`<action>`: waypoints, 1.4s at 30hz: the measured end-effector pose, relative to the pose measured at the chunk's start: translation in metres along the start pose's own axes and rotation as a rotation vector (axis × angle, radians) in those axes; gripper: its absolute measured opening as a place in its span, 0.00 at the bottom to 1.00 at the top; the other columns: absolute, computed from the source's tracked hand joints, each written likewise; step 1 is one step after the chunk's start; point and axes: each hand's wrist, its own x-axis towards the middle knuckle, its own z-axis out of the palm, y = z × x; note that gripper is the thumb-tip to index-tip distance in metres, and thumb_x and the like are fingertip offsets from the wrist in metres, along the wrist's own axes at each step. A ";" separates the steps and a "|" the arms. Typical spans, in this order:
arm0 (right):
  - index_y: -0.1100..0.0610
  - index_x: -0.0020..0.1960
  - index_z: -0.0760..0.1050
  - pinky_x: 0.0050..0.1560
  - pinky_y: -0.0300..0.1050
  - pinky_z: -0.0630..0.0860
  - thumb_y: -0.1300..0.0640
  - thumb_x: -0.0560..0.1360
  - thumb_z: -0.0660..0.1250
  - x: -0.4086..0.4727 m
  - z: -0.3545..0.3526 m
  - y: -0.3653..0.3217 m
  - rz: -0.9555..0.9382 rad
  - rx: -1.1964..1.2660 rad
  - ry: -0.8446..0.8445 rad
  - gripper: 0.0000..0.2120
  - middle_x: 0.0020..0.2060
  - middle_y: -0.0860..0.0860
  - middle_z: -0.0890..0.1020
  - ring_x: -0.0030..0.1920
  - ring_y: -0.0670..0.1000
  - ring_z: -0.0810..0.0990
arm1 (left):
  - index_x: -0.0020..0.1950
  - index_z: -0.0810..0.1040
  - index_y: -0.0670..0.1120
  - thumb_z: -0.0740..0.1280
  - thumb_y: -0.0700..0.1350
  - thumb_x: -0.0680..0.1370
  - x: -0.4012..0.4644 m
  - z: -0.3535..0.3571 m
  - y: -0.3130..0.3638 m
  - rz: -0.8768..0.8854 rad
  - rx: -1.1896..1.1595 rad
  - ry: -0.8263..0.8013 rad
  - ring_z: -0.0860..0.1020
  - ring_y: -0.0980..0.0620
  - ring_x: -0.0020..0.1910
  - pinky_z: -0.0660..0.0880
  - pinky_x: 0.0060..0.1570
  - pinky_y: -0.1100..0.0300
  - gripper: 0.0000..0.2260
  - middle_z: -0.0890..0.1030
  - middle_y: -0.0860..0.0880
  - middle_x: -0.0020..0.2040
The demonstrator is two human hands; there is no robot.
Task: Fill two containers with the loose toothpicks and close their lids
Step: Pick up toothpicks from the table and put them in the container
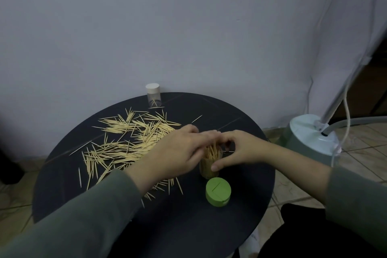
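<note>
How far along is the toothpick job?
Roughly midway. Done: the open container looks nearly full. In hand: both the left hand and right hand are at its mouth, settling toothpicks. Left: its green lid lies off on the table, a big loose pile remains, and the white-capped container holds only a few.

A room in a home is suggested — a small round black table (240,226) is set against a plain painted wall (188,27), and a tiled floor (356,148) and a household appliance base (312,140) are seen beside it.
</note>
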 end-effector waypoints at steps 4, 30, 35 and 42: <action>0.35 0.45 0.76 0.42 0.33 0.67 0.42 0.64 0.77 0.000 -0.001 -0.001 -0.022 0.012 0.003 0.14 0.38 0.33 0.77 0.42 0.37 0.74 | 0.74 0.65 0.56 0.53 0.48 0.79 -0.003 -0.006 -0.004 0.116 0.070 -0.128 0.67 0.56 0.66 0.68 0.63 0.56 0.22 0.77 0.50 0.64; 0.43 0.67 0.70 0.56 0.47 0.75 0.55 0.75 0.69 0.011 -0.002 0.008 0.156 -0.403 0.010 0.23 0.51 0.42 0.75 0.51 0.45 0.75 | 0.73 0.67 0.54 0.52 0.52 0.79 -0.011 0.014 -0.011 0.068 0.126 -0.072 0.65 0.51 0.67 0.65 0.67 0.55 0.22 0.69 0.53 0.72; 0.45 0.59 0.74 0.57 0.48 0.71 0.47 0.75 0.67 0.022 0.003 0.009 0.187 -0.568 0.086 0.13 0.47 0.42 0.76 0.48 0.44 0.74 | 0.63 0.74 0.57 0.57 0.60 0.78 -0.012 -0.005 -0.020 -0.052 0.093 -0.061 0.69 0.60 0.56 0.67 0.56 0.65 0.17 0.75 0.58 0.57; 0.48 0.58 0.76 0.61 0.51 0.66 0.48 0.78 0.63 0.032 0.010 0.009 0.237 -0.625 0.133 0.10 0.47 0.44 0.77 0.53 0.47 0.76 | 0.64 0.72 0.60 0.63 0.60 0.77 -0.027 0.004 -0.018 -0.187 0.068 -0.063 0.71 0.62 0.56 0.73 0.55 0.61 0.16 0.74 0.61 0.57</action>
